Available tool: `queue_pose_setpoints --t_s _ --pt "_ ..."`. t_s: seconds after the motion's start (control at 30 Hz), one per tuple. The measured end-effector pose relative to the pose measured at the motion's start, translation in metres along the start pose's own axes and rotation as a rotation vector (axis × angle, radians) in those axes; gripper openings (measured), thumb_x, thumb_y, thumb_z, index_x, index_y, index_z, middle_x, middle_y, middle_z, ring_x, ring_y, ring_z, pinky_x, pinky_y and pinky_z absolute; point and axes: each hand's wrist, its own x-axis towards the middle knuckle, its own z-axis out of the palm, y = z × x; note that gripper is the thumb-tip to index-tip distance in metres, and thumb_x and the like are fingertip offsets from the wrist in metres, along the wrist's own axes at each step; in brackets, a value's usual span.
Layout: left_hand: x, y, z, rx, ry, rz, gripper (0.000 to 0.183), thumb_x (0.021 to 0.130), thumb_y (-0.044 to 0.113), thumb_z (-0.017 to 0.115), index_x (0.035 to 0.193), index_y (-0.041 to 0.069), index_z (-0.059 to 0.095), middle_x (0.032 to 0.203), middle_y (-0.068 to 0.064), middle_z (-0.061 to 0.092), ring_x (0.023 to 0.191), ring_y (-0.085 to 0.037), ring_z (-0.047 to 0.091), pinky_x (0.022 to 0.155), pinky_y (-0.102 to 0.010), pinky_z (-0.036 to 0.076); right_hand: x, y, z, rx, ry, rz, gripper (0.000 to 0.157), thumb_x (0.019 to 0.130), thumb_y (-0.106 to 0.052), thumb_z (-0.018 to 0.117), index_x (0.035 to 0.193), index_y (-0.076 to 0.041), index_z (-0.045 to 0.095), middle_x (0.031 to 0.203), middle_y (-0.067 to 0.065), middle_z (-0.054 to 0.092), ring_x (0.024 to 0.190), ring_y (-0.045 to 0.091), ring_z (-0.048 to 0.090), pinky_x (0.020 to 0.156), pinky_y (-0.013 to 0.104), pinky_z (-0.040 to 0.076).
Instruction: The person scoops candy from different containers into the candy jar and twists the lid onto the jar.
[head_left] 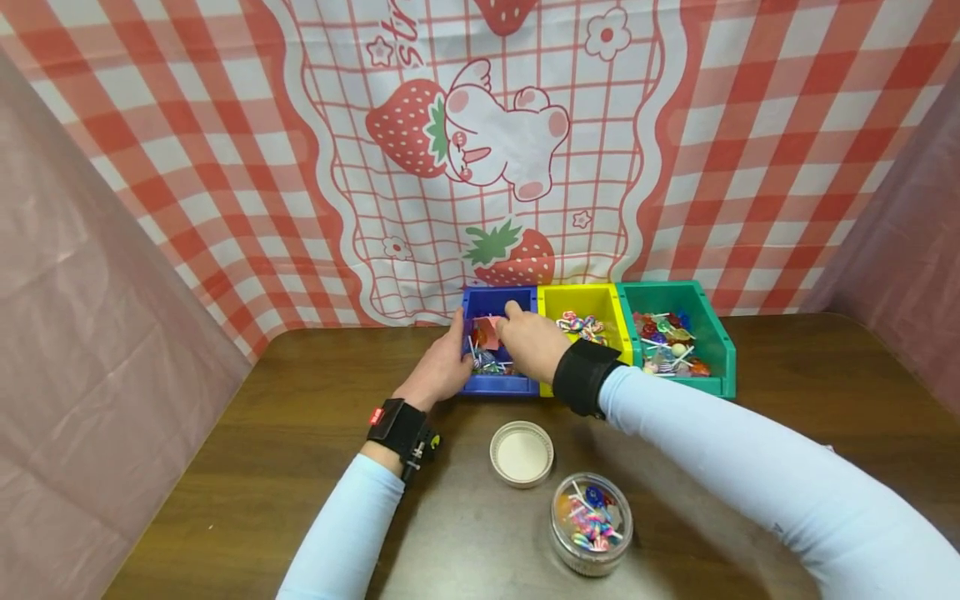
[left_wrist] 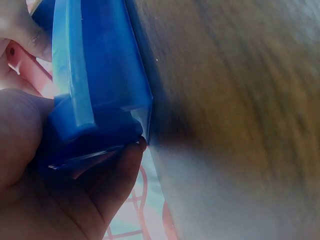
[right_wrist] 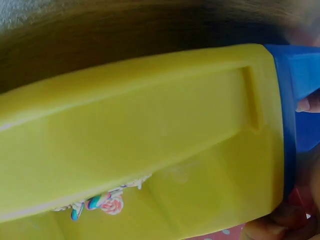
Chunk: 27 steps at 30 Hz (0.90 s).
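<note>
My left hand (head_left: 441, 367) grips the side wall of the blue bin (head_left: 498, 386), thumb on one side and fingers on the other. The left wrist view shows fingers curled around the corner of that wall. Reaching in from the right, my right hand (head_left: 534, 342) pinches a flat pink piece (head_left: 489, 332) inside the blue bin. A hole shows near one end of the pink piece in the left wrist view; most of it is hidden. Small candy-like pieces and white sticks (head_left: 487, 362) lie in the blue bin below the hands.
A yellow bin (head_left: 600, 297) holding swirled lollipop pieces and a green bin (head_left: 718, 354) of mixed small pieces adjoin the blue one. In front lie a round white lid (head_left: 522, 455) and a clear jar (head_left: 591, 563) with colourful pieces. Behind hangs a checked cloth (head_left: 787, 150).
</note>
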Motion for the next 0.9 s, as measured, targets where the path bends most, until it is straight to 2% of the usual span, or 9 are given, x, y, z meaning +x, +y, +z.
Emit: queue_pose_setpoints --t_s 0.07,0.2,0.4,0.47,0.53,0.6,0.73,0.9 --pt "0.0 0.0 0.0 0.002 0.003 0.005 0.08 0.085 0.012 0.051 0.15 0.007 0.003 0.137 -0.017 0.044 0.115 -0.02 0.048 0.095 -0.033 0.037 0.0 0.002 -0.005 0.004 -0.017 0.009 0.038 0.069 -0.022 0.078 0.1 -0.003 0.065 0.085 0.011 0.048 0.063 0.023 0.053 0.057 0.035 0.052" --pt "0.0 0.001 0.0 0.002 0.012 0.017 0.079 0.086 0.012 0.051 0.15 0.006 0.003 0.136 -0.019 0.044 0.116 -0.022 0.048 0.096 -0.033 0.036 0.0 0.006 -0.019 -0.012 -0.049 0.021 0.024 0.078 -0.013 0.069 0.101 -0.006 0.066 0.086 0.012 0.05 0.062 0.024 0.054 0.055 0.038 0.051" --pt "-0.001 0.001 -0.001 0.008 0.016 0.02 0.078 0.087 0.013 0.051 0.149 0.005 0.003 0.135 -0.019 0.045 0.115 -0.023 0.049 0.096 -0.033 0.037 0.002 0.011 -0.035 0.052 -0.221 0.096 0.013 0.084 -0.016 0.06 0.092 -0.007 0.065 0.083 0.009 0.054 0.065 0.025 0.054 0.058 0.04 0.05" --pt "-0.001 0.0 -0.001 0.011 0.013 0.012 0.078 0.087 0.013 0.05 0.149 0.005 0.003 0.136 -0.019 0.044 0.116 -0.022 0.048 0.095 -0.033 0.037 0.003 0.011 -0.034 0.089 -0.278 0.141 0.015 0.086 -0.021 0.058 0.09 -0.008 0.063 0.082 0.008 0.054 0.067 0.024 0.054 0.06 0.041 0.05" --pt "-0.002 0.0 -0.001 0.015 0.011 0.01 0.079 0.086 0.013 0.05 0.149 0.005 0.003 0.136 -0.019 0.044 0.115 -0.022 0.048 0.095 -0.033 0.037 0.002 0.01 -0.03 0.085 -0.298 0.155 0.018 0.086 -0.023 0.057 0.091 -0.008 0.063 0.082 0.007 0.055 0.07 0.024 0.055 0.06 0.041 0.05" --pt "-0.002 0.0 -0.001 0.02 0.008 0.012 0.079 0.086 0.012 0.05 0.149 0.005 0.003 0.137 -0.019 0.044 0.116 -0.022 0.048 0.096 -0.033 0.037 0.002 0.008 -0.024 0.073 -0.281 0.163 0.021 0.086 -0.026 0.057 0.091 -0.007 0.064 0.082 0.007 0.055 0.071 0.026 0.057 0.06 0.042 0.05" --pt "-0.002 0.0 -0.001 0.022 0.013 0.025 0.08 0.085 0.012 0.05 0.149 0.004 0.003 0.135 -0.02 0.045 0.114 -0.022 0.049 0.096 -0.033 0.037 0.002 0.002 -0.015 0.014 -0.186 0.168 0.021 0.082 -0.023 0.06 0.091 -0.004 0.064 0.082 0.01 0.055 0.069 0.029 0.058 0.057 0.044 0.05" --pt "-0.001 0.0 0.0 0.021 0.018 0.027 0.081 0.084 0.012 0.051 0.149 0.005 0.004 0.136 -0.02 0.045 0.114 -0.023 0.049 0.095 -0.033 0.037 0.004 -0.005 -0.009 -0.073 -0.083 0.173 0.021 0.078 -0.023 0.064 0.087 -0.004 0.067 0.077 0.011 0.056 0.064 0.025 0.056 0.049 0.043 0.049"
